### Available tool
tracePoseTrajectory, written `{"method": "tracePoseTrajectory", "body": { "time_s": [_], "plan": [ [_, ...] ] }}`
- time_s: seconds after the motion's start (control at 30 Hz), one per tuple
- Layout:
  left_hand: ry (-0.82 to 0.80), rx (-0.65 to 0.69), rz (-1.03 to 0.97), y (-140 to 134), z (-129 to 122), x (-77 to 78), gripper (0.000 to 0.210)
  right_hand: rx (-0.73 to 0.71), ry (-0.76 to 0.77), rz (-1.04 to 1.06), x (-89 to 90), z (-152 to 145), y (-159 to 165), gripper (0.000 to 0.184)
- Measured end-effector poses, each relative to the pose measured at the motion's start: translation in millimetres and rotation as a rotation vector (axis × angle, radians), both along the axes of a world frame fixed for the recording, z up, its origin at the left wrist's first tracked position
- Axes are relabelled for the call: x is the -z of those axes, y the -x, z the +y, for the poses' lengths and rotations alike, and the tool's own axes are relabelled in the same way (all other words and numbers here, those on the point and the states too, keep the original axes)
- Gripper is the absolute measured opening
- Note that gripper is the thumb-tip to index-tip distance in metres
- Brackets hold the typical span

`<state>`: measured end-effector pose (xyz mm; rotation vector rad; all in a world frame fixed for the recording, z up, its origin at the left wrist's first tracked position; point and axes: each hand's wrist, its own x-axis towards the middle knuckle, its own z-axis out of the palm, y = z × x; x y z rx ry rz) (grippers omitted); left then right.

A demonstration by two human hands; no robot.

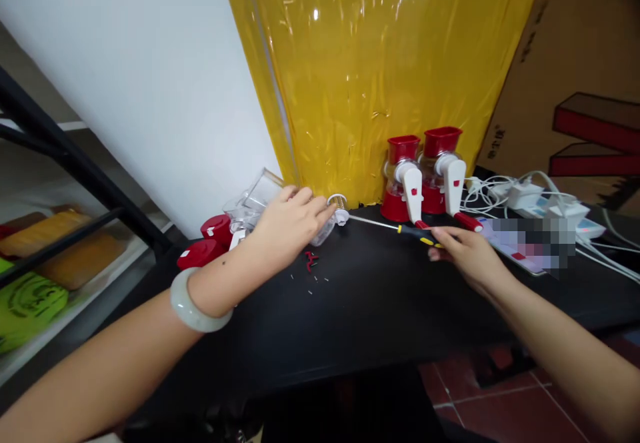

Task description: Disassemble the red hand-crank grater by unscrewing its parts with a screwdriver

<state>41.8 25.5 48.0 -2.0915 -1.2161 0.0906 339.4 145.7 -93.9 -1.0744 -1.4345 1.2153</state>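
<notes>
My left hand (293, 220) lies over a clear plastic grater body (263, 193) on the black table, its fingers closed around it; part of the body is hidden beneath the palm. At the fingertips shows a metal drum with a white plastic end (341, 216). My right hand (463, 253) grips a screwdriver (417, 235) by its black and yellow handle. The shaft points left, and the tip meets or nearly meets the white end; I cannot tell which. Small red parts (311, 261) and several tiny screws (310, 292) lie below my left hand.
Two red and white rotary graters (413, 186) stand at the back. Red round parts (203, 253) sit by my left wrist. On the right are a phone (515, 246) and a power strip (593, 228) with white cables. Yellow-wrapped material (390, 63) and a cardboard box (575, 50) rise behind.
</notes>
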Motion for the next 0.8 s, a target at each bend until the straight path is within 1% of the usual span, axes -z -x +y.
{"method": "tracePoseTrajectory", "body": {
  "time_s": [0.03, 0.07, 0.13, 0.2, 0.23, 0.27, 0.33, 0.43, 0.47, 0.53, 0.57, 0.6, 0.63, 0.7, 0.8],
  "plan": [
    [-0.005, 0.013, -0.002, -0.7, -0.8, -0.7, 0.041, -0.061, 0.109, 0.146, 2.3, -5.2, 5.1, 0.043],
    [-0.008, 0.018, 0.006, -1.6, -1.2, -0.6, 0.039, -0.159, 0.210, 0.257, 3.8, -11.7, 11.7, 0.040],
    [-0.018, 0.018, 0.031, -3.2, -0.8, 1.1, 0.033, -0.382, 0.351, 0.386, 4.8, -26.4, 27.7, 0.036],
    [-0.047, 0.009, 0.018, -3.9, 0.4, 3.1, 0.027, -0.576, 0.419, 0.420, 4.1, -38.6, 45.6, 0.036],
    [-0.059, 0.005, -0.004, -4.0, 0.8, 3.7, 0.025, -0.637, 0.414, 0.424, 3.2, -42.3, 54.8, 0.038],
    [-0.064, 0.001, -0.027, -3.9, 1.0, 4.1, 0.024, -0.660, 0.376, 0.426, 2.1, -43.8, 64.1, 0.039],
    [-0.056, -0.008, -0.070, -3.5, 0.6, 4.2, 0.024, -0.618, 0.230, 0.398, -1.1, -41.2, 82.6, 0.040],
    [-0.021, -0.012, -0.121, -1.0, -0.3, 4.9, 0.028, -0.464, -0.016, 0.357, -8.2, -30.1, 109.9, 0.044],
    [-0.006, -0.017, -0.143, 0.7, -0.1, 5.7, 0.031, -0.430, -0.091, 0.322, -10.5, -27.0, 118.6, 0.048],
    [0.028, -0.028, -0.197, 5.2, 1.6, 8.2, 0.043, -0.393, -0.209, 0.292, -13.8, -23.8, 135.3, 0.069],
    [0.046, -0.033, -0.229, 7.6, 3.0, 9.8, 0.052, -0.393, -0.249, 0.296, -14.3, -23.9, 143.0, 0.080],
    [0.064, -0.036, -0.261, 9.9, 4.6, 11.3, 0.061, -0.408, -0.277, 0.310, -13.9, -24.6, 150.2, 0.087],
    [0.079, -0.034, -0.293, 11.9, 6.3, 12.8, 0.070, -0.427, -0.298, 0.324, -12.8, -25.6, 156.6, 0.090],
    [0.103, -0.018, -0.346, 14.7, 8.9, 15.2, 0.081, -0.442, -0.319, 0.336, -9.2, -27.2, 166.6, 0.086],
    [0.076, 0.076, -0.395, 17.5, 8.6, 18.7, 0.080, -0.385, -0.309, 0.373, -5.0, -25.4, 173.9, 0.072]
  ]
}}
